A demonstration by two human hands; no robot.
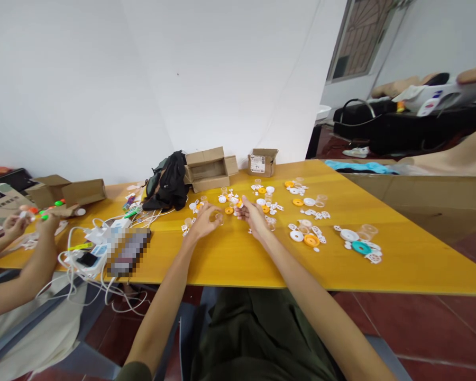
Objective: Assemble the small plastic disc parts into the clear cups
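We see our left hand curved, its fingertips close to a clear cup; we cannot tell if it pinches this cup. Our right hand is loosely spread, with the thumb raised. Between both hands, an orange ring lies on the yellow desk, near a white disc.

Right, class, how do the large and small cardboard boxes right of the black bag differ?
The large box is wider than the small box. The large box shows its open inside; the small box shows a white label. The large box sits beside the black bag, the small box farther right. Both are brown cardboard.
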